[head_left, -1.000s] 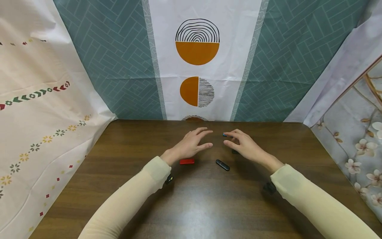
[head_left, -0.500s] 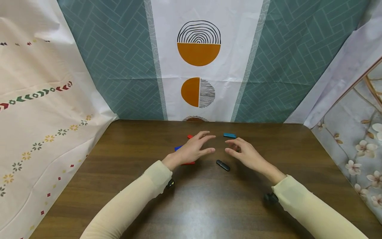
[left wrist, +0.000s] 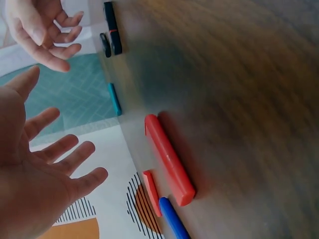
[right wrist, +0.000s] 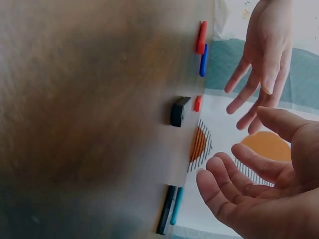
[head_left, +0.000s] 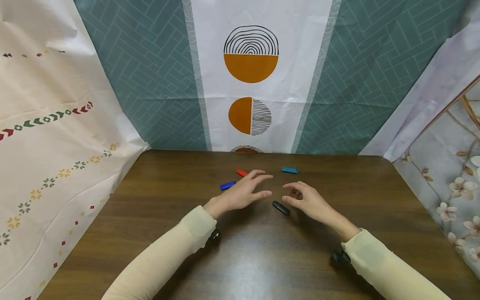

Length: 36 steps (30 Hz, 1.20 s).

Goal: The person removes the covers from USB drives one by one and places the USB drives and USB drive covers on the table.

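Observation:
My left hand [head_left: 241, 193] hovers over the table with fingers spread, holding nothing. Facing it, my right hand [head_left: 309, 203] has its fingers loosely bent around nothing. Just left of the right thumb lies a black flash-drive-shaped stick [head_left: 281, 207]. A blue stick [head_left: 227, 185] and a red stick [head_left: 241, 172] lie beyond the left hand. Farther back, a teal stick [head_left: 289, 170] rests apart. In the left wrist view a larger-looking red stick [left wrist: 169, 160] is near; the left hand hides it in the head view. A second black stick [right wrist: 166, 209] shows beside the teal one in the right wrist view.
The brown wooden table [head_left: 240, 258] runs back to a patterned teal and white cloth [head_left: 161, 83]. Pale printed cloths hang at the left [head_left: 56, 166] and right [head_left: 461, 200]. A dark device [head_left: 340, 258] sits under the right cuff.
Both hands have drawn back toward the person, staying apart. The blue, farther red and teal sticks have come into view; the nearer red stick has become hidden behind the left hand.

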Available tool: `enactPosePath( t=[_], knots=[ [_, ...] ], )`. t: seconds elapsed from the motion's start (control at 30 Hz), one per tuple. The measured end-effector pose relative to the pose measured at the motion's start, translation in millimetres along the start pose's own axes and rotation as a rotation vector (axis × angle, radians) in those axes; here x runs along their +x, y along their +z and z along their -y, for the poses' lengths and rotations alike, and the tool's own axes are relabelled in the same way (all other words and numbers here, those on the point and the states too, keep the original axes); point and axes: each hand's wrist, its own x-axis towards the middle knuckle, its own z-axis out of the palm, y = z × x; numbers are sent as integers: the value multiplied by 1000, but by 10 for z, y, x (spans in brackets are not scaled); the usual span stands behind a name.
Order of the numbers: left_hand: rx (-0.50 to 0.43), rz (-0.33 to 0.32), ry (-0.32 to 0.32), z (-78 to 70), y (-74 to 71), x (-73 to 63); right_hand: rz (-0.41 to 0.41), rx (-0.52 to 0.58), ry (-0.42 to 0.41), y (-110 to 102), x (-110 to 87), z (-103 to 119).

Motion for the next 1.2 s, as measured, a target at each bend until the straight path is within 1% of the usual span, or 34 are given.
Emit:
enactPosePath(
  t=[0.23, 0.43, 0.6, 0.83, 1.07, 1.2],
  knots=[
    [-11, 25, 10, -9, 48, -36, 16, 27, 21, 88, -28, -48],
    [7, 37, 20, -21, 70, -53, 29, 36, 49, 135, -38, -47],
    [3, 53, 33, -42, 89, -65, 41, 2, 65, 167, -47, -59],
    [0, 57, 37, -38, 116, -67, 51, -44, 59, 208, -46, -78],
    [10, 65, 29, -35, 134, -57, 56, -81, 85, 244, -26, -77],
    [22, 69, 37, -40, 151, -57, 60, -108, 101, 260, -22, -72]
  ],
)
